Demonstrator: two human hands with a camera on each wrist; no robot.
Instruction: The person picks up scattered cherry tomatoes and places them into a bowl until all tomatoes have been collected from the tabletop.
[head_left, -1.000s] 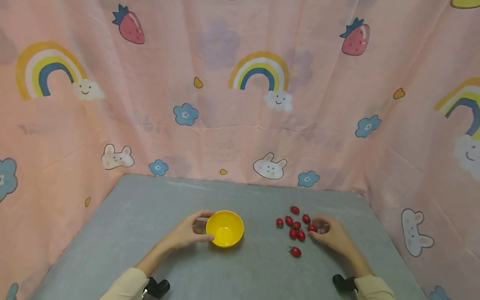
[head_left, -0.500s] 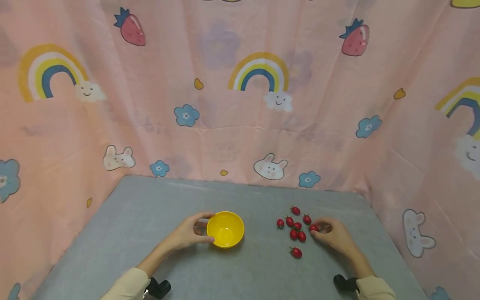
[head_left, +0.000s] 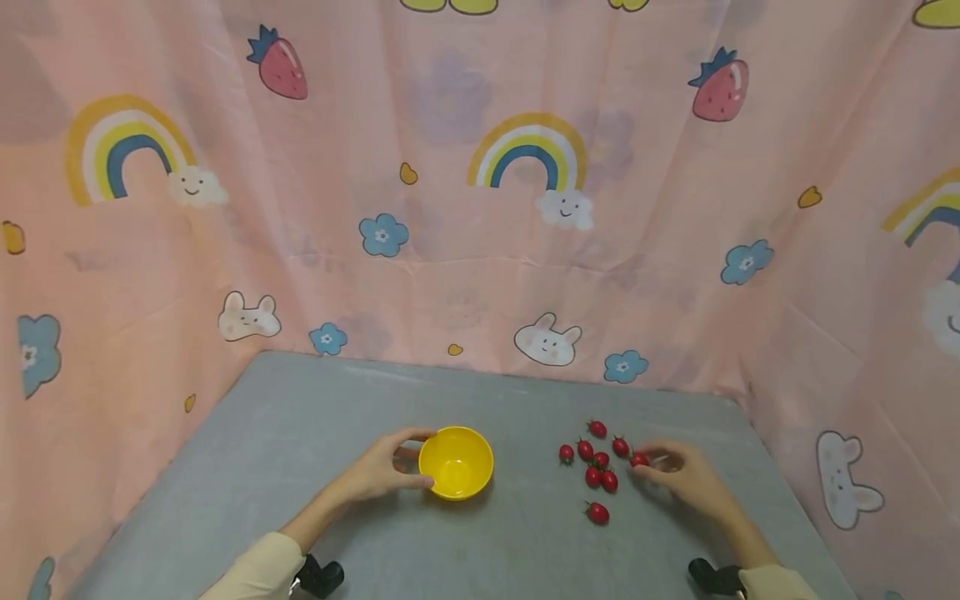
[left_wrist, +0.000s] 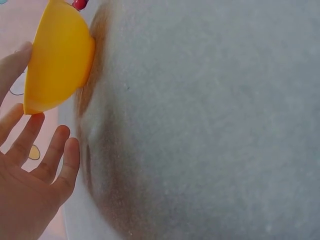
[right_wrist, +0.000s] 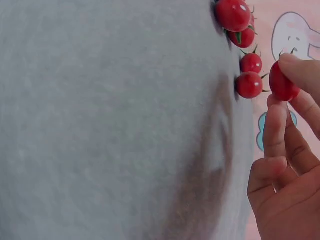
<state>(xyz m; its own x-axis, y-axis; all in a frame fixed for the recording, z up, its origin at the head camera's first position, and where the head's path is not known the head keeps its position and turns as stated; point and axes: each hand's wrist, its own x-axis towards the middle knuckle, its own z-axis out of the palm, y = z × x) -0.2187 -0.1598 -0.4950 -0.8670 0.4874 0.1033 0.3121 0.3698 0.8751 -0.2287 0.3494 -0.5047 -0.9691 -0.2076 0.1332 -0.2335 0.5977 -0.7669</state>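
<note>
A yellow bowl (head_left: 456, 463) stands upright on the grey table, left of the tomatoes in the head view. My left hand (head_left: 382, 467) holds its left side, with the thumb and fingertips at the rim; the left wrist view shows the bowl's outer wall (left_wrist: 60, 60) beside the spread fingers. On the right, my right hand (head_left: 690, 477) pinches a red cherry tomato (right_wrist: 283, 82) between thumb and fingers, just off the table. Several more cherry tomatoes (head_left: 601, 460) lie loosely grouped left of that hand, and one tomato (head_left: 597, 513) lies nearer the front.
The grey table (head_left: 517, 542) is bordered at the back and sides by a pink printed curtain (head_left: 465, 275). Black wrist straps (head_left: 321, 577) sit at both cuffs. A stretch of bare table separates the bowl from the tomatoes.
My right hand has closed on the tomato at the group's right edge and drawn it slightly away from the others. The left hand and bowl hold their place; the head view has shifted slightly.
</note>
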